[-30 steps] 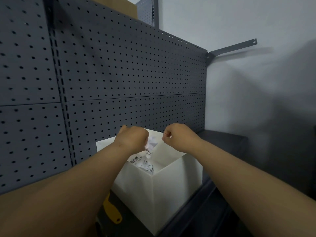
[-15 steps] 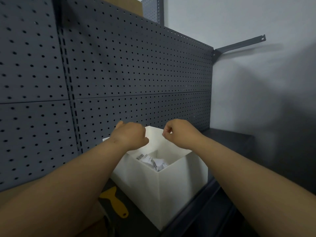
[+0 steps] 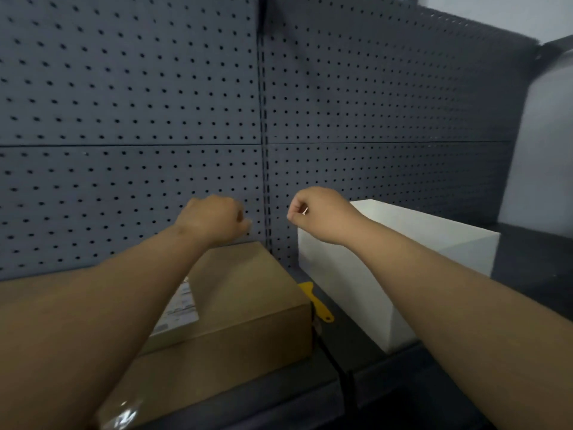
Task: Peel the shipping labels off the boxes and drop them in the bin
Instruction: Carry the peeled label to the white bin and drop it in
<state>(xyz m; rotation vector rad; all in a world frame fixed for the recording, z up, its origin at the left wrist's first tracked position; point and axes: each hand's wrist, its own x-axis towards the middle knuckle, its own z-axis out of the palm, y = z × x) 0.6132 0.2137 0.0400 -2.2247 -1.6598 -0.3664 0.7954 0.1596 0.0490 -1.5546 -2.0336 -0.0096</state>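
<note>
A brown cardboard box (image 3: 248, 293) lies on the dark shelf at lower left, stacked on a larger box (image 3: 192, 383). A white shipping label (image 3: 181, 308) is stuck on its top, partly hidden by my left forearm. The white bin (image 3: 356, 290) stands to the right of the boxes; its inside is hidden from here. My left hand (image 3: 214, 220) hovers above the back of the top box, fingers curled, nothing in it. My right hand (image 3: 319, 214) is a loose fist above the bin's left corner; a tiny white speck shows between its fingers.
A yellow scraper (image 3: 316, 304) lies in the gap between the boxes and the bin. A dark pegboard wall (image 3: 155, 103) runs right behind everything. The shelf surface (image 3: 533, 265) continues to the right of the bin, up to a pale wall.
Both hands have left the bin and moved left; the crumpled label they held a second ago is gone from them. The view has swung left, bringing the cardboard boxes in.
</note>
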